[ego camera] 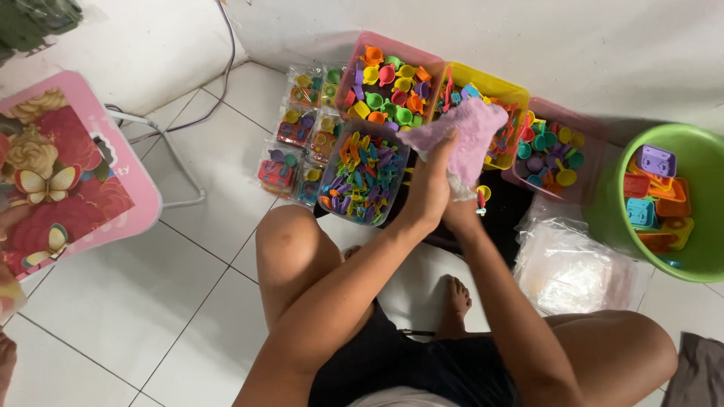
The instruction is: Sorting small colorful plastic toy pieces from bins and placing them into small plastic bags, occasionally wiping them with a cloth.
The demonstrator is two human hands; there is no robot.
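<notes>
I see my left hand (428,188) clutching the pink cloth (461,136); my right hand (461,212), grip hidden, beneath it, may knock over the clear tub (363,177) just beside the cloth

Green tub (603,215) of toy blocks; pink folding table (139,200) at left.

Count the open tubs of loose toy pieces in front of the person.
5: clear tub nearest the knee, pink tub, yellow tub, second pink tub, green bucket far right.
</notes>
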